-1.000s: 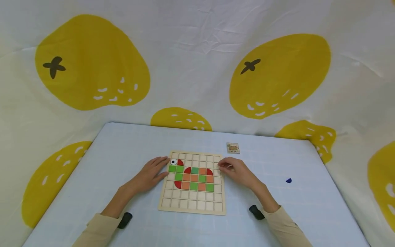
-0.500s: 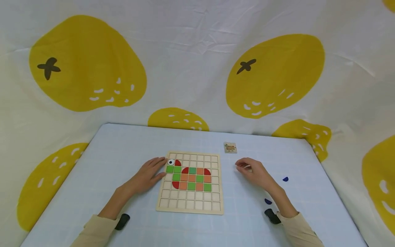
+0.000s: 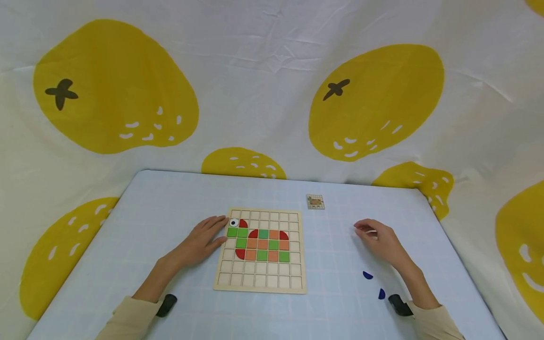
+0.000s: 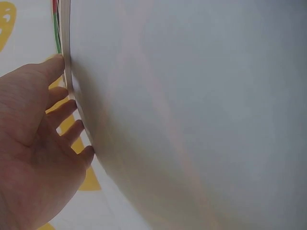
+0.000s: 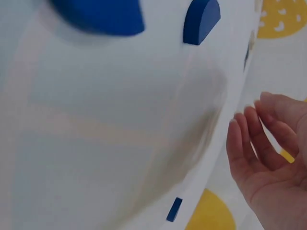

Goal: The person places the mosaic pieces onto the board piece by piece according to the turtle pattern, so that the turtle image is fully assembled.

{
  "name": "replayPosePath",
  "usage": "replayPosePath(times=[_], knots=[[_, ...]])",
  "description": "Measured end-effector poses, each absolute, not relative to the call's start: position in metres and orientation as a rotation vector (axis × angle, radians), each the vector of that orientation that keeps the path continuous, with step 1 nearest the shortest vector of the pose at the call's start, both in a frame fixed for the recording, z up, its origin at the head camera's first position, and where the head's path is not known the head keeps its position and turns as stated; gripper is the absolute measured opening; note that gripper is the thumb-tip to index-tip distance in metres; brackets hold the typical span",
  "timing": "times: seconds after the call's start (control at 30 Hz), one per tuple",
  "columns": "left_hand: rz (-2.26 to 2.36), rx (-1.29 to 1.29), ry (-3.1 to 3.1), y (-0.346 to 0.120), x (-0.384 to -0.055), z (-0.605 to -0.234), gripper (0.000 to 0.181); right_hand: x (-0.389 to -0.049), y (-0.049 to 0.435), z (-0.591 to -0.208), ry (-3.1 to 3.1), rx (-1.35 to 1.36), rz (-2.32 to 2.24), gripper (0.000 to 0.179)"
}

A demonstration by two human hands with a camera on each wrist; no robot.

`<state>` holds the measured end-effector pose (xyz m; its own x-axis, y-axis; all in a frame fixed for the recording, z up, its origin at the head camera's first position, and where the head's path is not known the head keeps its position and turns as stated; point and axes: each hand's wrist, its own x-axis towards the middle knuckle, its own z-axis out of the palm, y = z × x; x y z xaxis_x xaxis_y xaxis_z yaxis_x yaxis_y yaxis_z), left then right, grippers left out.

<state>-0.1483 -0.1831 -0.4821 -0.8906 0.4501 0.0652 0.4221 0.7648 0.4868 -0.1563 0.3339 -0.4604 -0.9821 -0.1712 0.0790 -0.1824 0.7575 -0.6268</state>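
A wooden grid board [image 3: 259,282] lies mid-table, with green, orange and red tiles and one eye tile [image 3: 233,223] forming an animal shape. My left hand [image 3: 201,243] rests at the board's left edge. In the left wrist view, its thumb and fingertips touch the board's side [image 4: 67,43], fingers loosely extended. Off to the right, my right hand [image 3: 380,241] hovers above the table with fingers loosely bent and nothing visible between them. Dark blue rounded pieces [image 3: 367,275] lie below it. The right wrist view shows another small blue piece [image 5: 174,209], hidden in the head view.
A small picture card [image 3: 315,201] with an animal on a grid lies behind the board, to its right. The pale table [image 3: 178,193] meets a white curtain [image 3: 255,94] printed with yellow fruit at the back. Black wrist cameras [image 3: 166,305] sit by both wrists.
My right hand has moved from the board's right edge rightwards across the table. Two blue pieces have come into sight near its wrist; another is now covered. The left hand stays at the board.
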Motion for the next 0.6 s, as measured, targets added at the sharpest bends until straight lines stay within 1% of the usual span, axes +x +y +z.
replayPosePath(times=[0.37, 0.6], knots=[[0.781, 0.706, 2.892, -0.182, -0.148, -0.480, 0.059, -0.143, 0.375, -0.468, -2.897, 0.163, 0.952, 0.023], [0.790, 0.712, 2.886, -0.181, -0.147, -0.476, 0.058, -0.136, 0.395, -0.473, -2.948, 0.017, 0.930, 0.029]])
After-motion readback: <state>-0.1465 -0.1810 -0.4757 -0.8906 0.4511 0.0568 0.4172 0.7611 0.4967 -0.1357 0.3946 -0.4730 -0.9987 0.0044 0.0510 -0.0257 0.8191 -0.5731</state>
